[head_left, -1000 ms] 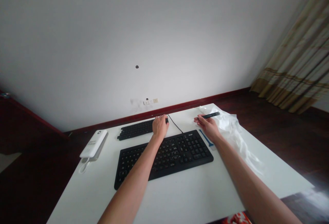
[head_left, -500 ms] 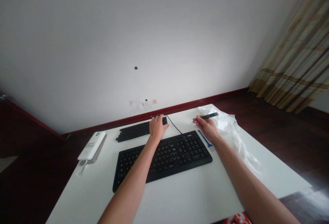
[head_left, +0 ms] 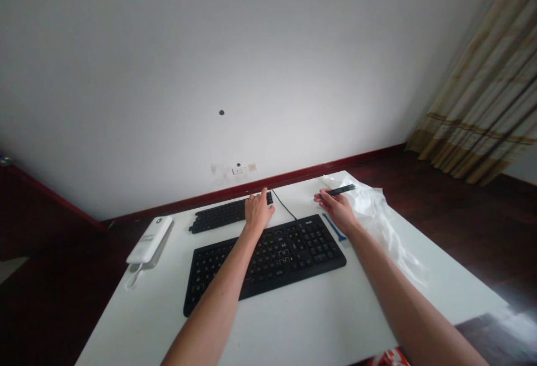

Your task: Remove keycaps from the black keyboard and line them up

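My left hand [head_left: 258,210] reaches to the table's far side, fingers apart and stretched over the right end of rows of black keycaps [head_left: 218,216]. Whether the fingertips press a keycap is hidden. In my right hand [head_left: 337,206] a slim black tool [head_left: 342,190] is pinched, its end pointing right; its exact kind is unclear. In front of both lies a black keyboard [head_left: 306,245], partly covered by my left forearm. Bare key sockets seem to show across its main section. A blue strip-like tool [head_left: 334,227] rests just left of my right wrist.
A white power bank [head_left: 151,241] with a short cable lies on the white table [head_left: 310,315] at left. Crumpled clear plastic [head_left: 380,215] spreads along the right side. A thin black cable [head_left: 285,205] runs behind the keyboard. Something red [head_left: 390,357] shows at the near edge.
My left hand's fingers have shifted slightly over the keycaps, with the index finger now more stretched out. My right hand keeps its hold on the black tool, almost unmoved.
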`<state>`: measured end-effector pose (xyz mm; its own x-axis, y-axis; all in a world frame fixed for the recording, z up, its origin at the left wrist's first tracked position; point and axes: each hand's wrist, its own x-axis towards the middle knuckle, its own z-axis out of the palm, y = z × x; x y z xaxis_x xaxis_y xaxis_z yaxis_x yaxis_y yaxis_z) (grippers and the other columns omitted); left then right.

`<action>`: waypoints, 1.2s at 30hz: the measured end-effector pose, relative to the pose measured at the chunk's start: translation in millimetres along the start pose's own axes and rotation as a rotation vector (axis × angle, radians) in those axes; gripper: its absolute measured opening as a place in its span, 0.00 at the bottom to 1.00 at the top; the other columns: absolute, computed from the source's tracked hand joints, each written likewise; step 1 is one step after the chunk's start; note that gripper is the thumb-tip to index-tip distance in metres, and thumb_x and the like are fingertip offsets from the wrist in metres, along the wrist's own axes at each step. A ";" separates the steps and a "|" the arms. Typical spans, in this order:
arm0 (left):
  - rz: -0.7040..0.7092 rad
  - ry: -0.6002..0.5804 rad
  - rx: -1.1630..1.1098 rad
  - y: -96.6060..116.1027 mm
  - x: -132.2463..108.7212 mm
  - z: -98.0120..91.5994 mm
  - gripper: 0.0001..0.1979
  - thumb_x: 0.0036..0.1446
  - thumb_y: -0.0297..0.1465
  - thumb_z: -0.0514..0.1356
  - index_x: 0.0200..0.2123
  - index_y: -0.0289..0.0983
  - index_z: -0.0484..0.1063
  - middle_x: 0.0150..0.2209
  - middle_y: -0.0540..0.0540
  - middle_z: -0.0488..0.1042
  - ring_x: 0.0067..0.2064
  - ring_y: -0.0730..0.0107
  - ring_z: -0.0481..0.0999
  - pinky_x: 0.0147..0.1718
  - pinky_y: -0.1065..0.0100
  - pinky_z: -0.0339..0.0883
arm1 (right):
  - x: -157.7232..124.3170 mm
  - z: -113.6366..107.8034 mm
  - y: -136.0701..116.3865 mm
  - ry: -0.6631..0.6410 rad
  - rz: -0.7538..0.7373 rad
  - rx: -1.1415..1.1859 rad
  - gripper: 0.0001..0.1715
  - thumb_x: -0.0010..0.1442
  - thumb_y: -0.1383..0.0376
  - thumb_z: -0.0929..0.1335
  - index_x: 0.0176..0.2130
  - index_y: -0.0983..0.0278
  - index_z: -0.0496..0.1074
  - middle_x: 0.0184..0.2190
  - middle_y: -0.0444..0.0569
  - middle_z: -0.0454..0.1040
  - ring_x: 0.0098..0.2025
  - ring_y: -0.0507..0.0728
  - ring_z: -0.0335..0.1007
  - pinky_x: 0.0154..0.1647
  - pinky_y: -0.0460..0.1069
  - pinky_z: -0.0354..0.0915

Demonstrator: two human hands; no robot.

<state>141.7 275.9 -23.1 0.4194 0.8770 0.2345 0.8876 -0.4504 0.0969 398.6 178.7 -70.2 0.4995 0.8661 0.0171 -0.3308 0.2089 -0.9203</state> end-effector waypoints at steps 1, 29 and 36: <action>0.001 0.002 -0.001 -0.1 0.1 0.5 0.34 0.63 0.37 0.63 0.70 0.37 0.61 0.54 0.37 0.79 0.58 0.47 0.73 0.55 0.55 0.64 | -0.4 0.6 -0.6 -0.001 0.000 0.000 0.18 0.55 0.52 0.80 0.39 0.59 0.79 0.38 0.49 0.84 0.41 0.57 0.83 0.38 0.46 0.78; 0.052 0.035 -0.095 10.8 -23.7 -26.9 0.29 0.64 0.37 0.63 0.66 0.39 0.66 0.56 0.39 0.76 0.57 0.51 0.72 0.56 0.58 0.65 | 0.0 1.0 -1.8 0.000 0.006 0.000 0.17 0.54 0.52 0.81 0.38 0.56 0.79 0.37 0.48 0.84 0.41 0.58 0.83 0.40 0.48 0.80; 0.290 -0.018 -0.361 40.4 -137.3 -46.1 0.25 0.61 0.41 0.68 0.59 0.42 0.70 0.52 0.44 0.74 0.52 0.54 0.72 0.54 0.53 0.68 | -2.4 4.5 -4.2 0.007 -0.009 -0.072 0.22 0.51 0.49 0.81 0.39 0.59 0.78 0.36 0.50 0.85 0.40 0.59 0.83 0.38 0.48 0.78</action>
<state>111.3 129.6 -6.8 0.6468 0.7071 0.2857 0.6108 -0.7046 0.3611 395.2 177.8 -64.6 0.5076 0.8613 0.0234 -0.2676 0.1834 -0.9459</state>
